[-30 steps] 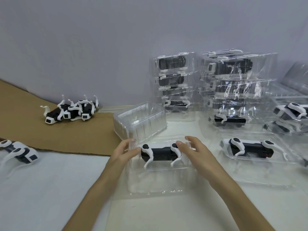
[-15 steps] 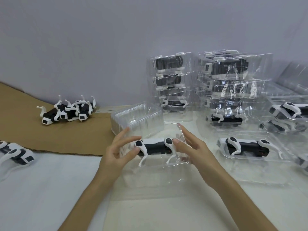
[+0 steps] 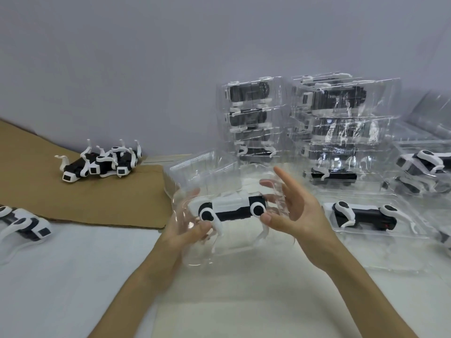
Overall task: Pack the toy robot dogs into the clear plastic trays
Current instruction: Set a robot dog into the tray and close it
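A black-and-white toy robot dog [image 3: 231, 211] lies on its side inside a clear plastic tray [image 3: 234, 250]. I hold that tray off the table, tilted toward me. My left hand [image 3: 180, 230] grips the tray's left end, thumb in front by the dog's front leg. My right hand [image 3: 297, 215] holds the right end. Its thumb presses the front by the dog's rear hip, and its fingers show through the plastic behind. The index finger points up.
An empty clear tray [image 3: 195, 167] stands just behind. Two stacks of packed trays [image 3: 251, 118] [image 3: 341, 113] rise at the back. A tray with a dog [image 3: 363, 215] lies on the right. Loose dogs [image 3: 102, 164] sit on brown cardboard [image 3: 73, 206]; another dog [image 3: 24, 225] lies far left.
The tray with the dog has come up off the table and tilted toward me. My hands moved from resting on the dog to holding the tray's two ends.
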{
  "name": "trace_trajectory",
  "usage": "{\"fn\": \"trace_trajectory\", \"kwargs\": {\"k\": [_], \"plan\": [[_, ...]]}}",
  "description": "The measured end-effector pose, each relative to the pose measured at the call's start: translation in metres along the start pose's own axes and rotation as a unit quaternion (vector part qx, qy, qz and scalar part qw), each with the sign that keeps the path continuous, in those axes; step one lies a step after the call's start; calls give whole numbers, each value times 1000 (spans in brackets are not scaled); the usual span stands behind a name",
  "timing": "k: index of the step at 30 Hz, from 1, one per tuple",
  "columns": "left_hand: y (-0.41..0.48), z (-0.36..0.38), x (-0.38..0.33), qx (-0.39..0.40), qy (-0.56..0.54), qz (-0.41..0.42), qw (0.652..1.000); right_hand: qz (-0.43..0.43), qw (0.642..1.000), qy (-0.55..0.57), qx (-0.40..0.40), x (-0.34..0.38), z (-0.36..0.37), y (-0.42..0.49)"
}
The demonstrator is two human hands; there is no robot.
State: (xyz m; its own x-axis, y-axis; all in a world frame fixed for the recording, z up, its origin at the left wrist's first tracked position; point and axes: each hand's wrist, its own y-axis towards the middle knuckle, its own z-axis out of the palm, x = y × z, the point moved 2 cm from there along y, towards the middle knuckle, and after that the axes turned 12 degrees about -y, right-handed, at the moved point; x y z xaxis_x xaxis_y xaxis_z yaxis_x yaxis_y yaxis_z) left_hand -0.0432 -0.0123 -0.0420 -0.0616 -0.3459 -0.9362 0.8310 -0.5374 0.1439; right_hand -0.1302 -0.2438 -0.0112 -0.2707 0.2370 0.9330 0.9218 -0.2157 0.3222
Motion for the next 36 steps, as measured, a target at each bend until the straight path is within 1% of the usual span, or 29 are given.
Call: {"fn": "trace_trajectory", "kwargs": {"k": [2,3,6,11,15,20,23,27,33,36], "plan": [[0,1,-8,-18,53,68,996,2,1000,-9,12,1,1,0],[-1,1,-12,-15,71,89,993,2,1000,-9,16,1,1,-1],[-1,-2,-17,-2,88,110,990,4,1000,-7,18,1,3,-1],[-1,-5,-16,-6,95,103,990,9,1000,-5,4,-2,4,-1],[-1,-6,-14,4,92,78,993,7,1000,-10,-7,-2,3,-1],[3,-5,-17,-44,88,77,992,51,999,2,2,-11,10,1],[4,-8,-14,-67,76,60,993,63,998,-11,0,-14,11,2],[7,-10,-12,-79,107,43,990,70,997,-22,-6,-13,8,1],[10,-8,-8,-72,105,32,991,86,996,-27,-27,-12,12,4],[9,-10,-6,-64,109,33,991,78,995,-60,-18,-11,14,4]]}}
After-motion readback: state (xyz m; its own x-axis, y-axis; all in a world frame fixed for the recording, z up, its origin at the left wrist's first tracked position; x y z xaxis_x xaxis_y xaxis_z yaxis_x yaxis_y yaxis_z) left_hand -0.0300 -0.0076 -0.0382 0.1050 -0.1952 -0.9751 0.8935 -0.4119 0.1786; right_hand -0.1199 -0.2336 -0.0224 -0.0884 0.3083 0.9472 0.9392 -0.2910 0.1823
